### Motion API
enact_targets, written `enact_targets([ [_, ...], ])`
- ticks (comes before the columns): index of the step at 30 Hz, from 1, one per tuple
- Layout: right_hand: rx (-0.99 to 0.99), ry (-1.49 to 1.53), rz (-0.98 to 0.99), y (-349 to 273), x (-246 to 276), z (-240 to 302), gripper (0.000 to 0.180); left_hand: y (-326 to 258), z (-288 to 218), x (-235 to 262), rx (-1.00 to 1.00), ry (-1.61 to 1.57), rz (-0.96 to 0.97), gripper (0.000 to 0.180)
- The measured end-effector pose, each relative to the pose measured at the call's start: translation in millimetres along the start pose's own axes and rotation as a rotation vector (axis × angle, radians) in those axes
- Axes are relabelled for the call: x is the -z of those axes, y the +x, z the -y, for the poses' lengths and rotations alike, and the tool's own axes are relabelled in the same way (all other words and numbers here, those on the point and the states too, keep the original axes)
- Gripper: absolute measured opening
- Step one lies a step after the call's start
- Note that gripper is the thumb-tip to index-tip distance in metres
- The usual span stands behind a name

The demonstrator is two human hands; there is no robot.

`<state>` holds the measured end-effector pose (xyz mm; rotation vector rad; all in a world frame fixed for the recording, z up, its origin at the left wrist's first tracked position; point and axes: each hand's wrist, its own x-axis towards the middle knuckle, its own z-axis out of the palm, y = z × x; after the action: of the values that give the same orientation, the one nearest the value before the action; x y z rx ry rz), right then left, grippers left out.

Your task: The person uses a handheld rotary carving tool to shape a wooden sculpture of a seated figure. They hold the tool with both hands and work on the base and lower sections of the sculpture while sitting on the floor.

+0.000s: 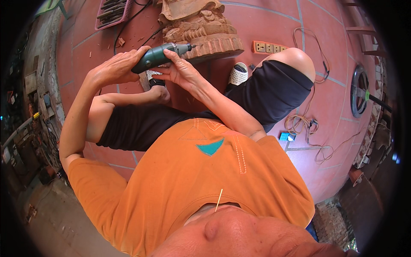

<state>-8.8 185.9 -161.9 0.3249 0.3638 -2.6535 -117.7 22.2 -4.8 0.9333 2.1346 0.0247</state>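
Note:
A dark green rotary tool (pixel 155 59) with a grey collar, a black nose and a thin bit lies across my two hands, its tip pointing right. My left hand (pixel 116 68) is wrapped round its rear end. From the other side my right hand (pixel 182 73) grips the front part, its thumb near the grey collar and its fingers beneath. Just beyond the tip stands a carved brown wooden figure (pixel 199 30); the bit overlaps its base in this view, and I cannot tell whether they touch. The carving's top is cut off by the picture's edge.
A pink basket (pixel 99 21) of carving tools sits at the far left. Right of the carving lies an orange power strip (pixel 269 47). Coiled cable (pixel 297 124) and a small blue box (pixel 286 136) are on the red tiles. A dark ring-shaped base (pixel 355 91) stands far right. Wood chips lie scattered.

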Motion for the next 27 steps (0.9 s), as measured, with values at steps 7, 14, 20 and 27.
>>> enact_targets([
  [7, -0.013, 0.009, 0.004, -0.9, 1.3, -1.6, 0.056, 0.0, -0.3, -1.6, -0.001, -0.007, 0.014, 0.086],
  [14, -0.027, 0.012, 0.01, -8.6, -1.1, -3.0, 0.058, -2.9, -6.9, 1.0, -0.001, -0.008, 0.048, 0.086],
  [20, -0.032, 0.006, 0.002, -10.4, 0.4, -5.0, 0.059, -5.3, -10.2, 0.1, 0.001, -0.018, 0.049, 0.087],
  [27, -0.022, 0.001, 0.009, -11.8, 0.8, -5.8, 0.06, -5.8, -11.6, -1.3, -0.001, -0.023, 0.051, 0.086],
])
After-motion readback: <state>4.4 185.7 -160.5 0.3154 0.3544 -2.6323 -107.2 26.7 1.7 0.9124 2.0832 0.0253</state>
